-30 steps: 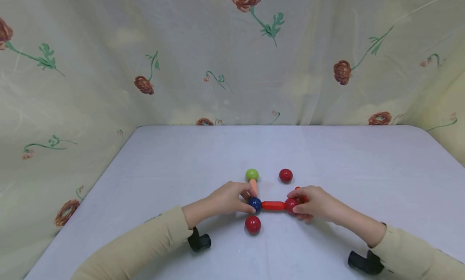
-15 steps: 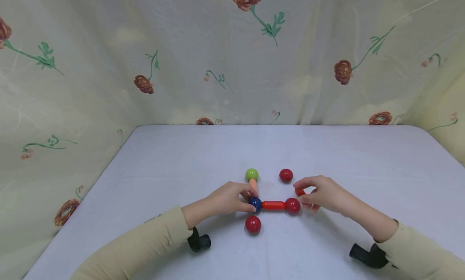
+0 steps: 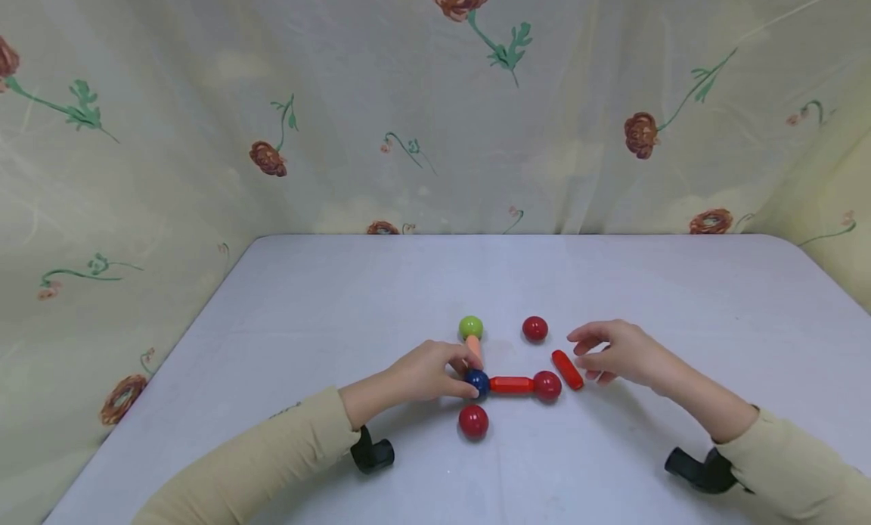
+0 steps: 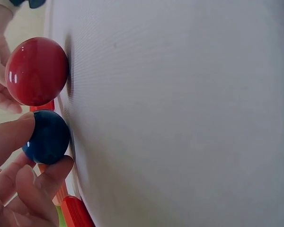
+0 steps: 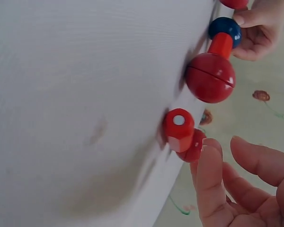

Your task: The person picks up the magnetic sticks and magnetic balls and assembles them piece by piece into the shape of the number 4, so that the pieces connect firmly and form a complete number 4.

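Observation:
My left hand [image 3: 429, 370] pinches a blue ball [image 4: 48, 138] between thumb and fingers. From that ball a red rod [image 3: 512, 386] runs right to a red ball [image 3: 547, 386], and an orange rod [image 3: 475, 349] runs back to a green ball [image 3: 471, 327]. Just right of the red ball, a loose red rod [image 3: 568, 370] lies slanted on the table; its end shows a pale round disc in the right wrist view. Beside this rod is my right hand [image 3: 622, 351], holding nothing, thumb and fingers apart.
One loose red ball [image 3: 473, 422] sits in front of the blue ball, another red ball [image 3: 535, 329] behind the joined pieces. Another red rod [image 4: 77, 212] shows low in the left wrist view. A flowered curtain [image 3: 340, 132] hangs behind the white table [image 3: 340, 298].
My right hand has let go of the loose red rod, which now lies on the table, and has moved right and back from the red ball. My left hand stays on the blue ball.

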Demonstrator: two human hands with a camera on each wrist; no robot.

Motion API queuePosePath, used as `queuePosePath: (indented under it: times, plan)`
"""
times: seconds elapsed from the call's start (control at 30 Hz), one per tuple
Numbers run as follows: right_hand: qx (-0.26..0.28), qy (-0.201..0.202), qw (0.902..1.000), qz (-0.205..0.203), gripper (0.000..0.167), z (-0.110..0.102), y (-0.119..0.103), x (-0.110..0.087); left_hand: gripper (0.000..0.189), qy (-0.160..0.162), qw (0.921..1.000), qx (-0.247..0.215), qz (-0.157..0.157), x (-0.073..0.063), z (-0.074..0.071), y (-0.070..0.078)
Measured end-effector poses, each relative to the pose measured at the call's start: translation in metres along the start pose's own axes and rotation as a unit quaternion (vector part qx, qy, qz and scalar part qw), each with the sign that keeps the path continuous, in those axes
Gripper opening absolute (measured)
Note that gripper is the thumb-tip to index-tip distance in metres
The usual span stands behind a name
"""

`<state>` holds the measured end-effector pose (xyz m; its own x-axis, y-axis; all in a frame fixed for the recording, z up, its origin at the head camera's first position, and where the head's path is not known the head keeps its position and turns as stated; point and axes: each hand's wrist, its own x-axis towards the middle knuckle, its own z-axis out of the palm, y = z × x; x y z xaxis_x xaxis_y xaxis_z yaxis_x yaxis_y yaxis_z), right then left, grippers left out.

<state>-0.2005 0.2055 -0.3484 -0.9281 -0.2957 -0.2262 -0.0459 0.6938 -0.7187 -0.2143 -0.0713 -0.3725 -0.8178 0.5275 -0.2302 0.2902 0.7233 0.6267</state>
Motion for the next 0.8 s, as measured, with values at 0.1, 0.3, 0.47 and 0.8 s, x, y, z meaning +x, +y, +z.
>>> queuePosePath:
  times: [0.1, 0.3, 0.47, 0.8]
  plan:
    - [-0.004, -0.011, 0.9999, 0.011, 0.041, 0.002, 0.003, 0.004, 0.032, 0.000, 1.0000, 0.001, 0.001, 0.000, 0.000, 0.000]
    - [-0.029, -0.034, 0.9985, 0.031, 0.045, 0.008, 0.007, 0.013, 0.032, -0.003, 1.0000, 0.001, 0.002, 0.000, -0.001, 0.001]
    - [-0.041, -0.050, 0.9968, 0.047, 0.049, 0.011, 0.007, 0.017, 0.033, -0.004, 1.0000, 0.000, 0.001, -0.001, -0.001, 0.001]
    - [-0.064, -0.065, 0.9930, 0.075, 0.048, 0.014, 0.002, 0.021, 0.034, -0.001, 1.0000, 0.004, 0.004, -0.001, 0.000, 0.000]
